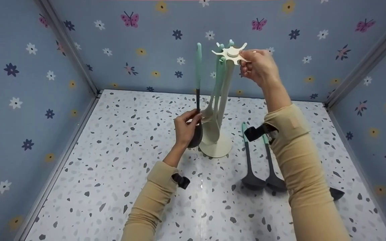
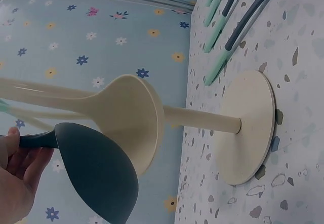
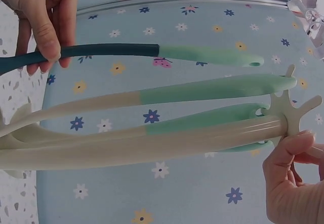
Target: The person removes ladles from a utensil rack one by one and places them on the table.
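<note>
A dark ladle [image 1: 198, 68] with a mint-green handle stands upright in my left hand [image 1: 183, 130], which pinches its shaft just above the bowl. In the left wrist view the dark bowl [image 2: 96, 171] is beside a cream ladle [image 2: 129, 117] hanging on the stand. My right hand [image 1: 260, 67] pinches one arm of the hooked top of the cream utensil stand [image 1: 224, 145]. Several cream utensils with mint handles [image 3: 217, 87] hang from the hooks. The held ladle's handle end is apart from the hooks, to their left in the head view.
Right of the stand, two dark utensils [image 1: 253, 181] with mint handles lie on the speckled table [image 1: 112, 160]. Another dark piece [image 1: 336, 193] shows past my right sleeve, partly hidden. Flowered walls [image 1: 106, 33] enclose the table at the back and sides.
</note>
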A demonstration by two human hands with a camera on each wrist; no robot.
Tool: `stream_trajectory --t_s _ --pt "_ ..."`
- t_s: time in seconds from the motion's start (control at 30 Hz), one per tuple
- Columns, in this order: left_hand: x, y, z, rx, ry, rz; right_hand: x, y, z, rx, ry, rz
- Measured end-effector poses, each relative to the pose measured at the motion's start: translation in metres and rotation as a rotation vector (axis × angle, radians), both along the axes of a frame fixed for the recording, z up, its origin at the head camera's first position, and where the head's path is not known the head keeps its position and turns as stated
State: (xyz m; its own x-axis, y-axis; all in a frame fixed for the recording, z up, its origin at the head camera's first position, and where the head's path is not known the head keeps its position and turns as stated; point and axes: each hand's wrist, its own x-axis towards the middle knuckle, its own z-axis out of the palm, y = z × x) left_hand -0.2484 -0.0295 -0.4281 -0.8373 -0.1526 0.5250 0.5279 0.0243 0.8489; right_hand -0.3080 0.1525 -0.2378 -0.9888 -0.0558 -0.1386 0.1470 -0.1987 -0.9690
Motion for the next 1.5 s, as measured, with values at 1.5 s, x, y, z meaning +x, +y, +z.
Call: stream_trajectory --t_s 1.5 --pt "-0.006 -0.045 -0.116 -0.542 -0.724 0.168 0.001 0.001 -0.005 0.024 0.053 -0.008"
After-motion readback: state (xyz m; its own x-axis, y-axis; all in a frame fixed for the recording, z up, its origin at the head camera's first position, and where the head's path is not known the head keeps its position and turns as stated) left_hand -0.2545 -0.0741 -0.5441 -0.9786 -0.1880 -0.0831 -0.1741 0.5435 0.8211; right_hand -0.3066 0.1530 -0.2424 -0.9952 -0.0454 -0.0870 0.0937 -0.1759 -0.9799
